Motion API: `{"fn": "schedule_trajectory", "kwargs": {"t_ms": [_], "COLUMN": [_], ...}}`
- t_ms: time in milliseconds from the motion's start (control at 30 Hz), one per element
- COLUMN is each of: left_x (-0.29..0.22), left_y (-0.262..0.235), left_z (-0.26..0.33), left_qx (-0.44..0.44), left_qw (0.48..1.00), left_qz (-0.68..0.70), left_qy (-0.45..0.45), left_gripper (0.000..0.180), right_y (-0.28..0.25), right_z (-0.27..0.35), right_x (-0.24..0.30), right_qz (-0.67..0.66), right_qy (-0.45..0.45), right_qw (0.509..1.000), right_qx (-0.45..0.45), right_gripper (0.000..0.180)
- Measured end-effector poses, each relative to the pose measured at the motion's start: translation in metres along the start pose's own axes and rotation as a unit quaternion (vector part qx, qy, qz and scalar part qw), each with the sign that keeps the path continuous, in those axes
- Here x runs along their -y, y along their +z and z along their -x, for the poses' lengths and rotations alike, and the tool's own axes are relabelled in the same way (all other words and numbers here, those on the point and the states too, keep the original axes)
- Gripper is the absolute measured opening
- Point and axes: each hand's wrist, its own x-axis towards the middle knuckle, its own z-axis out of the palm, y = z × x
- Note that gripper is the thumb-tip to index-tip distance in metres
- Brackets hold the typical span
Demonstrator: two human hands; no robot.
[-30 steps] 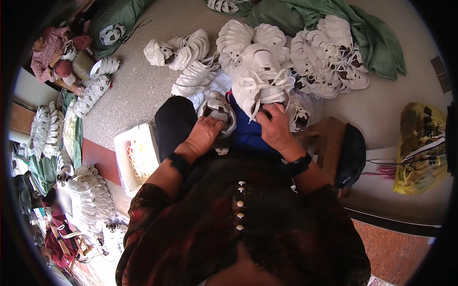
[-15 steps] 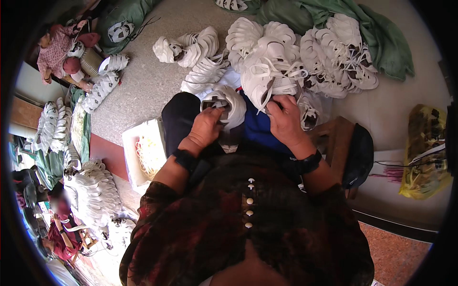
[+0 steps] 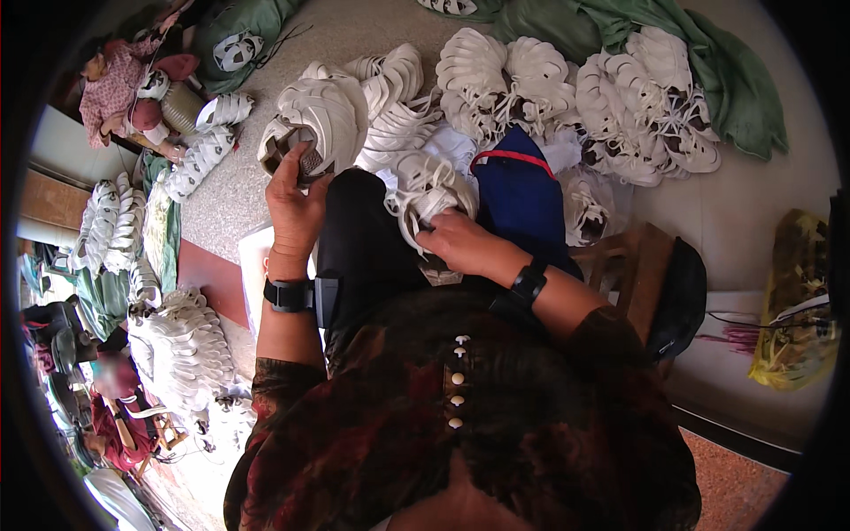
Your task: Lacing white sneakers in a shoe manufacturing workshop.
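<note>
**Handling soft shapes without crushing them**

I'm gripping a white ribbed sneaker upper (image 3: 341, 115) with the left hand (image 3: 297, 203), thumb and fingers closing on its brown-lined opening, out beyond the left knee. Nearer the body, a laced white sneaker upper (image 3: 416, 190) is sitting on the lap, between the black trouser leg (image 3: 363, 243) and the blue cloth (image 3: 522, 208). The right hand (image 3: 469, 243) is reaching into its collar; the fingertips are hiding inside, so I can't tell whether they're pinching anything.

For good handling, I'm favouring a light hold at the rim, where the collar is probably stiffest, over squeezing the rounded toe, which would likely dent. I'm also wanting the right fingers flat against the lining and clear of the white laces (image 3: 434, 173), since a snagged loop could drag the piece askew.

The left piece is curving like a shell, its pale strips sweeping round the toe, and I can't tell nested layers from overlays. Behind it, ridged stacked uppers (image 3: 398, 80) are lying in a fanned row. The blue cloth is rising to a dull, soft peak edged with red trim (image 3: 513, 157), while green sacking (image 3: 739, 102) is slumping in loose folds at far right.
</note>
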Motion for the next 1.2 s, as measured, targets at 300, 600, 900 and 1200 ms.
{"fn": "schedule_trajectory", "kwargs": {"t_ms": [300,600,900,1200], "left_x": [-0.061,-0.055,-0.030,-0.037], "left_y": [0.039,0.076,0.091,0.101], "left_z": [0.045,0.061,0.071,0.076], "left_qx": [0.218,0.420,0.406,0.478], "left_qw": [0.969,0.882,0.901,0.820], "left_qz": [0.007,-0.062,0.050,-0.137], "left_qy": [0.120,0.205,0.148,0.284], "left_gripper": [0.054,0.039,0.043,0.031], "right_y": [-0.026,-0.049,-0.019,-0.021], "right_z": [0.020,0.097,0.072,0.059], "right_x": [0.000,0.001,0.005,-0.017], "right_qz": [-0.247,0.138,-0.074,-0.080], "right_qy": [0.204,0.215,0.244,0.265], "right_qw": [0.947,0.966,0.956,0.936], "right_qx": [-0.005,-0.040,0.147,0.218], "right_gripper": [0.023,0.018,0.009,0.009]}}
